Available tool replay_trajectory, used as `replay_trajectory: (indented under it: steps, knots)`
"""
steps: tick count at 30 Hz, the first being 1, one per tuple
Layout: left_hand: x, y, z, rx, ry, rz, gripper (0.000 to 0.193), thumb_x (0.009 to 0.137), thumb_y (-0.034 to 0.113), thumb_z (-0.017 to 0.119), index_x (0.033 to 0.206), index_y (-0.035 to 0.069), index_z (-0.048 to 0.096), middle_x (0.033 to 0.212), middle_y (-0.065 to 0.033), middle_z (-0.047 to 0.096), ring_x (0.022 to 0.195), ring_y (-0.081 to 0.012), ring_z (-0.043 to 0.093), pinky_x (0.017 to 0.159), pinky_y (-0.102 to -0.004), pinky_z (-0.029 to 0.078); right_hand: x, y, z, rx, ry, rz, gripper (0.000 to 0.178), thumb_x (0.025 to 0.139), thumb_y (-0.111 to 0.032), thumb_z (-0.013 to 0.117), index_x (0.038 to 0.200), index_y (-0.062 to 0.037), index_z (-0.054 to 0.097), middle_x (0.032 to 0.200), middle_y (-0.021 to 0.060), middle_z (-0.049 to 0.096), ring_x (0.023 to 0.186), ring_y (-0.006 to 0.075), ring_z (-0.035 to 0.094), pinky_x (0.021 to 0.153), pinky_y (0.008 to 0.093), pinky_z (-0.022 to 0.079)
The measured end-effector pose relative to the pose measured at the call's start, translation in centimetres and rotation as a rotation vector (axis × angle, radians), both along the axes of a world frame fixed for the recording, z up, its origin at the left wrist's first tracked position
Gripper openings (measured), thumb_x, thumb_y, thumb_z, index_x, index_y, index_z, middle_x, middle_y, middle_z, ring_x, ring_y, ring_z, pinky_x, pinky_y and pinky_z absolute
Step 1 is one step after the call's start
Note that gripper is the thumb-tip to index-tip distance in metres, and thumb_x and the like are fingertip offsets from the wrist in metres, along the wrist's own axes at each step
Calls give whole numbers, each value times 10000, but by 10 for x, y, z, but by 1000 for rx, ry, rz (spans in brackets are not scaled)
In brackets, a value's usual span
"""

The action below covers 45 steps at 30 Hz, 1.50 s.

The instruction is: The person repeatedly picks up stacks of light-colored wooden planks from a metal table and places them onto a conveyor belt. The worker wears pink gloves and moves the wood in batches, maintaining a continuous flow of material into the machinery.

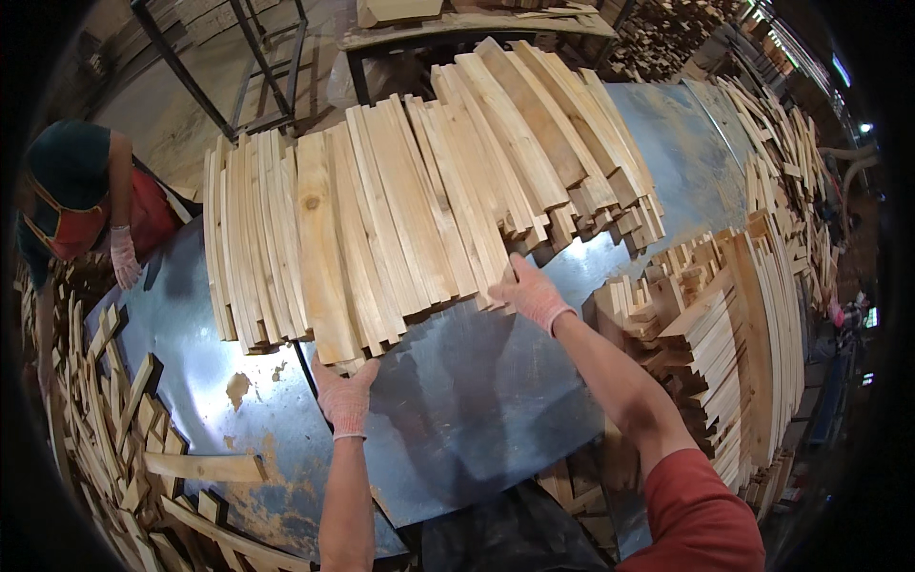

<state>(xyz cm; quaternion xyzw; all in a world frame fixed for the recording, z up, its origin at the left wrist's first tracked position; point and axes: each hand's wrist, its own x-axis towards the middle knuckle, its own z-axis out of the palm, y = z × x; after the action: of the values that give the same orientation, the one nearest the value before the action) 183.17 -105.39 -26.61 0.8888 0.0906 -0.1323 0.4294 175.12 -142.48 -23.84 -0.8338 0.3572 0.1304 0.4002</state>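
Head view: a sawdust-marked metal worktop (pixel 477 410) is spreading below, a co-worker (pixel 157 208) is leaning in between nine and ten o'clock, and a wood stack (pixel 762 334) is standing toward three. The slats (pixel 381 219) are lying around twelve o'clock, long axes running eleven to five, the left ones nearer twelve to six. The left hand (pixel 343 396) and right hand (pixel 536 296), partly open, are touching their near ends; whether they are gripping, I cannot tell.

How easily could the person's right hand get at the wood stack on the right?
Probably yes: only metal tabletop shows between the right hand and the wood stack, though that hand is against the ends of the wooden strips.
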Motion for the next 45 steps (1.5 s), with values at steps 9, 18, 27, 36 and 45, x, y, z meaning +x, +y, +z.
replay_trajectory:
  steps: [9, 18, 27, 36, 45]
  knots:
    - [28, -2, 13, 276, 108, -205, 1243, 651, 320, 998, 1608, -38, 289, 1457, -265, 605, 1319, -387, 635, 1133, -414, 520, 51, 6, 0, -20, 159, 31, 1408, 726, -344, 972, 1702, 66, 44, 1633, 321, 448, 1474, 404, 525, 1228, 402, 431]
    - [10, 2, -5, 238, 24, -186, 1173, 661, 273, 924, 1603, -30, 294, 1434, -284, 609, 1320, -416, 625, 1124, -437, 526, 27, 11, -13, -69, 88, 56, 1386, 703, -261, 972, 1705, 32, 59, 1566, 326, 513, 1415, 397, 574, 1194, 399, 471]
    - [-175, 69, 10, 97, -8, -165, 1065, 625, 250, 955, 1511, 5, 418, 1337, -223, 678, 1246, -398, 674, 1057, -442, 560, -172, 82, -18, -66, -120, 136, 1124, 744, -220, 873, 1631, 4, 221, 1447, 319, 587, 1319, 454, 612, 1119, 453, 503]
    - [-407, 162, 44, 245, 197, -103, 1100, 605, 270, 953, 1539, 57, 414, 1255, -205, 716, 1144, -422, 715, 969, -470, 586, -421, 189, 23, 26, 172, -30, 1355, 710, -277, 928, 1717, -13, 61, 1577, 325, 472, 1435, 469, 518, 1209, 471, 445]
    - [-414, 202, 78, 65, 302, -291, 1022, 680, 398, 979, 1490, 10, 492, 1345, -182, 706, 1244, -353, 692, 1075, -443, 549, -459, 182, 31, 40, 147, 38, 1409, 659, -319, 940, 1726, -34, 65, 1515, 318, 573, 1351, 451, 617, 1144, 451, 511]
